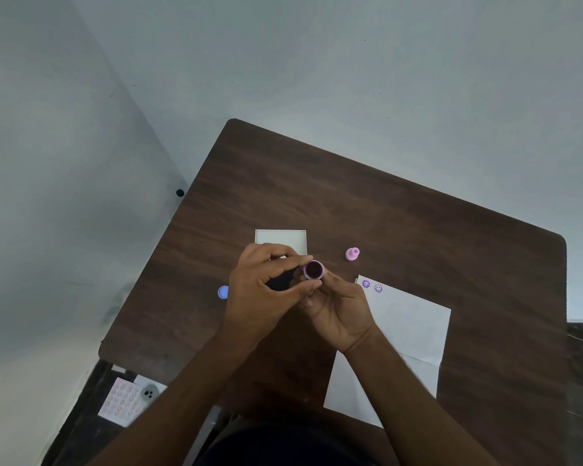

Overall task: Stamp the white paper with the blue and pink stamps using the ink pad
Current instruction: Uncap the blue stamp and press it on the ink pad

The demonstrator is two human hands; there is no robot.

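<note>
Both hands meet above the brown table [384, 210]. The right hand [339, 309] has its fingers curled up around a small purple-rimmed ink pad [313, 270], its dark well facing the camera. The left hand [266, 290] is curled too, fingertips at the pad's rim — whatever dark thing sits inside that grip is too shadowed to name. The pink stamp [352, 253] stands alone beyond the hands. The blue stamp [223, 292] is half hidden behind the left hand. The white paper [411, 324] — two purple face prints at its far corner — lies under the right forearm. A white box [281, 239] is partly covered by the left hand.
</note>
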